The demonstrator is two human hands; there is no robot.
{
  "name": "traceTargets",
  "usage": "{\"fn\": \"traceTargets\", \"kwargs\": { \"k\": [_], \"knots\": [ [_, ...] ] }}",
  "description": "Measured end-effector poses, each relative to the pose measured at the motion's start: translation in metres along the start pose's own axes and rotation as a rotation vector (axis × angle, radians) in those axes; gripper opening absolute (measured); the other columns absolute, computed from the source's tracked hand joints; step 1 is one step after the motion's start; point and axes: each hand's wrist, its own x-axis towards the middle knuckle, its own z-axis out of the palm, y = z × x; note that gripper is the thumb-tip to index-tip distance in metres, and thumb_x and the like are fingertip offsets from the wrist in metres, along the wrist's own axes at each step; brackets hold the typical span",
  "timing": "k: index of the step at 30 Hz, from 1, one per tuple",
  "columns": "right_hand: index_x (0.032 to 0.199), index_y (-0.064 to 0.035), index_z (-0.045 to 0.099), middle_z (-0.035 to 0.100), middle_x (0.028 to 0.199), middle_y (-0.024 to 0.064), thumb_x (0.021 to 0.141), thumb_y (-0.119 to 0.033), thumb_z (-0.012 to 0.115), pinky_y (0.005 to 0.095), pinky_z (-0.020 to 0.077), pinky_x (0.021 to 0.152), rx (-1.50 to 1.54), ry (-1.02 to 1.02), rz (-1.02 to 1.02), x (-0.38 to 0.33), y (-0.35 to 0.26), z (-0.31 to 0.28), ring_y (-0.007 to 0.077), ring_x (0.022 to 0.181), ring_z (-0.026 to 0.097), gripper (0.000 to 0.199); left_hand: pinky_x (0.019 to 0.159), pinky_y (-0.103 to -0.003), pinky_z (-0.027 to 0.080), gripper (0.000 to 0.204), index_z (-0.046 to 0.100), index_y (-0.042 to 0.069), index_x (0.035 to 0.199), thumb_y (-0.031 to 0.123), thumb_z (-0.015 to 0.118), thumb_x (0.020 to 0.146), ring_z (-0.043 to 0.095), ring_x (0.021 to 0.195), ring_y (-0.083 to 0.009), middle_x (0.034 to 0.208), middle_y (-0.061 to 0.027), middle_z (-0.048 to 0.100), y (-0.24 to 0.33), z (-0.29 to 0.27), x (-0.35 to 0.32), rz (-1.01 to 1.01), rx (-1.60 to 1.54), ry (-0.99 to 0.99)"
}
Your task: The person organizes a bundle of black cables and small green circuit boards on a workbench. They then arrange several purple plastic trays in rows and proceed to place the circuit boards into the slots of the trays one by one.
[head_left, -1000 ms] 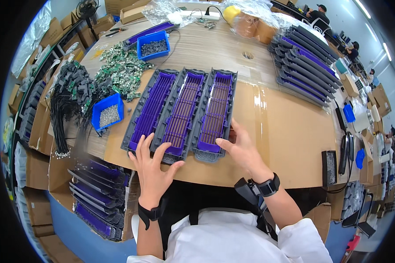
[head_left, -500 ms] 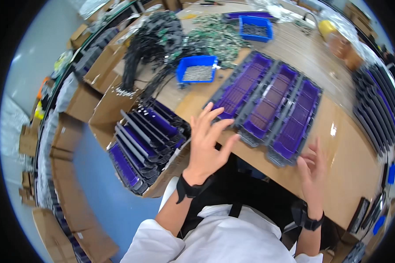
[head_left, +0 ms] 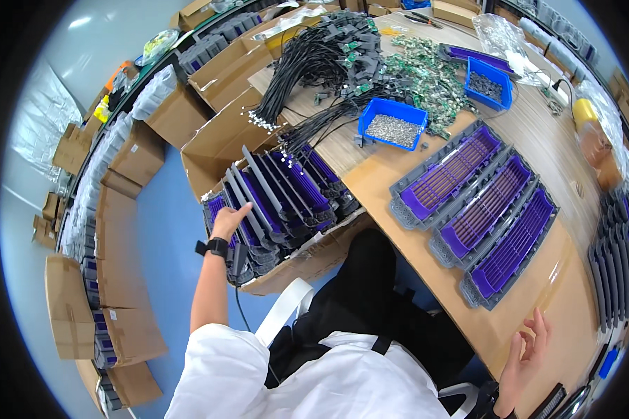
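My left hand (head_left: 229,222) is down at the left end of a cardboard box, closed on the upper edge of a purple-and-grey grille panel. Its thumb shows, while most of its fingers are hidden. More such panels (head_left: 286,192) stand packed on edge in the box. On the table, three long grille panels lie side by side at a slant: a far one (head_left: 449,178), a middle one (head_left: 486,209) and a near one (head_left: 516,244). My right hand (head_left: 528,349) hovers open by the table's near edge, apart from the near panel.
Blue bins hold small metal parts (head_left: 393,129) and dark parts (head_left: 486,86). Behind them lie black cables (head_left: 304,66) and green circuit boards (head_left: 426,73). Grey panels (head_left: 613,258) stand stacked at the right. Cartons (head_left: 129,272) line the floor at the left.
My left hand has gone from beside the table panels to the box on the left. My right hand has moved nearer to me, away from the near panel. The view has shifted left.
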Motion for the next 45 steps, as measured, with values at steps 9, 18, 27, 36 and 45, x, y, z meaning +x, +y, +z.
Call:
{"fn": "traceTargets", "kwargs": {
  "k": [9,18,27,36,45],
  "knots": [
    [0.137,-0.0014,0.048,0.045,0.127,0.0093,0.093,-0.009,0.058,0.0308,0.0438,0.089,-0.063,-0.054,-0.027,-0.009,0.001,0.000,0.0186,0.105,0.051,0.045,0.106,-0.047,0.037,0.081,0.059,-0.002,0.126,0.054,0.073,0.069,0.038,0.131,-0.0466,0.140,-0.0353,0.038,0.010,0.068,0.011,-0.363,0.163,-0.027],
    [0.136,-0.0007,0.048,0.045,0.127,0.0094,0.093,-0.012,0.059,0.0321,0.0437,0.090,-0.086,-0.066,-0.010,-0.020,0.010,-0.005,0.0193,0.105,0.051,0.046,0.092,-0.040,0.049,0.050,0.066,-0.008,0.105,0.025,0.078,0.069,0.062,0.109,-0.0369,0.115,-0.0265,0.063,-0.043,0.061,0.039,-0.344,-0.109,0.095],
    [0.135,-0.0011,0.049,0.045,0.129,0.0099,0.094,-0.008,0.057,0.0329,0.0437,0.092,-0.082,-0.020,-0.043,-0.034,0.017,-0.009,0.0192,0.106,0.051,0.043,0.071,-0.043,0.057,0.029,0.060,-0.016,0.102,-0.003,0.067,0.076,0.068,0.077,-0.0313,0.095,-0.0213,0.067,-0.032,-0.015,-0.021,-0.274,-0.814,-0.013],
    [0.122,0.0012,0.057,0.055,0.118,0.0189,0.076,0.005,0.063,0.0383,0.0450,0.091,-0.137,0.073,-0.081,-0.040,0.011,-0.019,0.0317,0.104,0.056,0.046,0.066,-0.029,0.048,0.026,0.067,-0.002,0.098,0.019,0.069,0.084,0.063,0.074,-0.0147,0.082,-0.0030,0.066,0.045,-0.096,-0.114,0.099,-0.696,-0.009],
    [0.130,-0.0020,0.054,0.056,0.122,0.0173,0.082,-0.008,0.072,0.0391,0.0465,0.093,0.333,-0.051,-0.142,-0.023,-0.018,-0.031,0.0311,0.113,0.055,0.052,0.074,-0.028,0.050,0.050,0.056,-0.004,0.116,0.017,0.073,0.075,0.062,0.078,-0.0174,0.096,-0.0094,0.065,0.232,-0.023,-0.292,0.360,-0.840,-0.595]
  ]
}}
